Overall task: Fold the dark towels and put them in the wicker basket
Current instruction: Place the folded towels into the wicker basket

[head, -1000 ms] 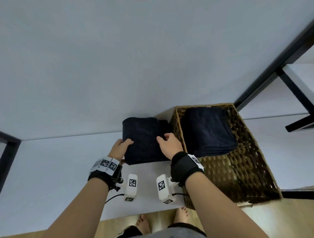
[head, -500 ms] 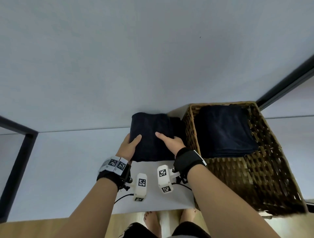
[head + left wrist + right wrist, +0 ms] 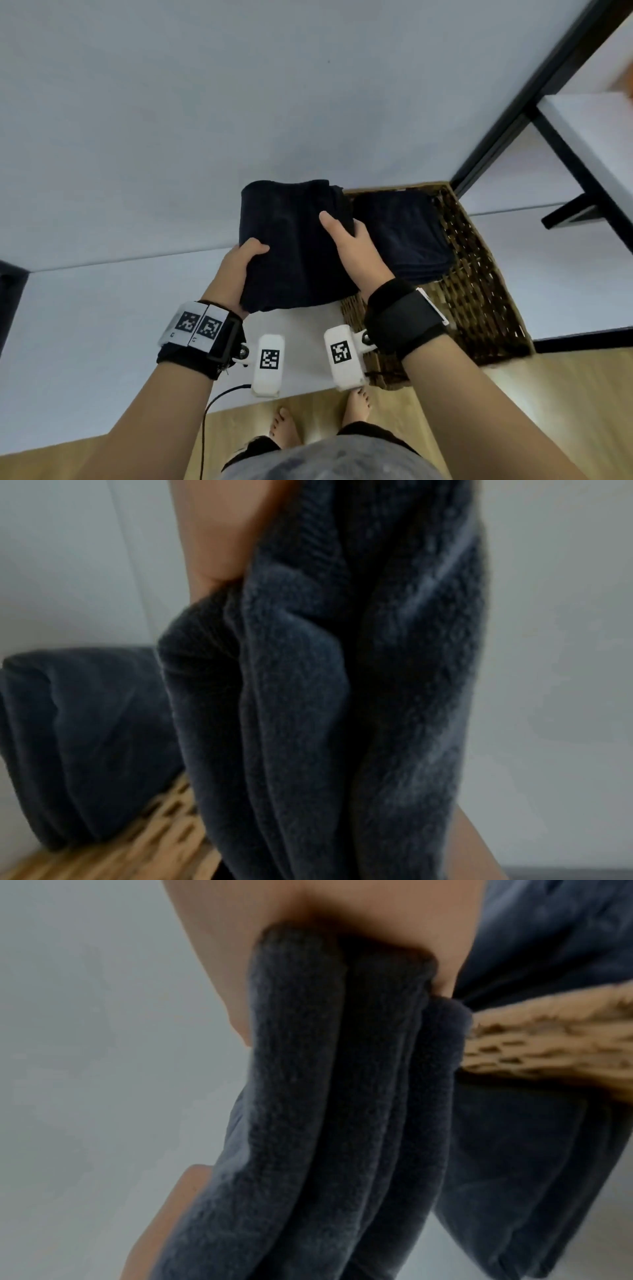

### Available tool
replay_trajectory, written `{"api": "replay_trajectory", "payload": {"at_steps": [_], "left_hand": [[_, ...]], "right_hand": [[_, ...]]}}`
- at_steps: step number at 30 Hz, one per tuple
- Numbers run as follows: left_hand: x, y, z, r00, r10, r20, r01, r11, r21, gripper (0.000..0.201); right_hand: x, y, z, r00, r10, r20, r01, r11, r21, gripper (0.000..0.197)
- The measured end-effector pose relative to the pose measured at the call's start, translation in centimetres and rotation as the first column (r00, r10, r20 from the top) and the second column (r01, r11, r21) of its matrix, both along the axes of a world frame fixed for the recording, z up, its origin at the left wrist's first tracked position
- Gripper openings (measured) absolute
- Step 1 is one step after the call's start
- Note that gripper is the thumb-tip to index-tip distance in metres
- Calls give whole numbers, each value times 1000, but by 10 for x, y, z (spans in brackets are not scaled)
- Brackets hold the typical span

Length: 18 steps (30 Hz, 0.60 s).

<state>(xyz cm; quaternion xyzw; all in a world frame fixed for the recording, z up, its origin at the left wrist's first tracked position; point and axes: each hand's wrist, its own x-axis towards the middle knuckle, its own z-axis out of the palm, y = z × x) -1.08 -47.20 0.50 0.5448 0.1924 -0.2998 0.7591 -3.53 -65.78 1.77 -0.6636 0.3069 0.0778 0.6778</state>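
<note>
A folded dark towel (image 3: 291, 246) hangs lifted above the white table (image 3: 85, 325), held from both sides. My left hand (image 3: 239, 270) grips its left edge, thumb on top. My right hand (image 3: 346, 243) grips its right edge, thumb on top and fingers underneath. The wrist views show the towel's stacked layers (image 3: 308, 696) (image 3: 325, 1096) pinched between thumb and fingers. To the right stands the wicker basket (image 3: 479, 291), with another folded dark towel (image 3: 404, 233) lying inside it. The held towel's right edge overlaps the basket's left rim.
A black-framed white table (image 3: 589, 144) stands at the right behind the basket. Wooden floor (image 3: 565, 394) and the person's bare feet (image 3: 284, 428) show below the table's near edge. A cable (image 3: 212, 407) hangs from the left wrist camera.
Both hands have closed round the folded towel's sides and lifted it off the table, carrying it a little right towards the basket. The head view has shifted.
</note>
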Motion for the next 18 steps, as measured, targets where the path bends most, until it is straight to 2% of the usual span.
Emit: {"api": "replay_trajectory", "payload": {"at_steps": [3, 7, 11, 13, 15, 18], "left_hand": [[-12, -36, 11, 997, -74, 13, 75, 997, -19, 50], [-31, -90, 21, 978, -208, -26, 208, 978, 24, 45], [-51, -131, 18, 899, -412, -149, 419, 908, 16, 44], [-61, -146, 14, 853, -481, -202, 500, 864, 54, 44], [-70, -156, 5, 826, -506, -248, 536, 841, 70, 40], [-81, -167, -5, 784, -536, -313, 577, 815, 49, 32]], "right_hand": [[-26, -33, 12, 998, -63, -30, 61, 997, -49, 96], [-63, -83, 17, 985, -147, -90, 138, 985, -99, 95], [-100, -131, 15, 960, -181, -215, 153, 978, -140, 96], [-115, -151, 11, 944, -147, -294, 84, 972, -219, 93], [-125, -166, 7, 916, -70, -396, -49, 958, -283, 84], [-130, -180, -1, 862, 55, -504, -223, 934, -278, 55]]}}
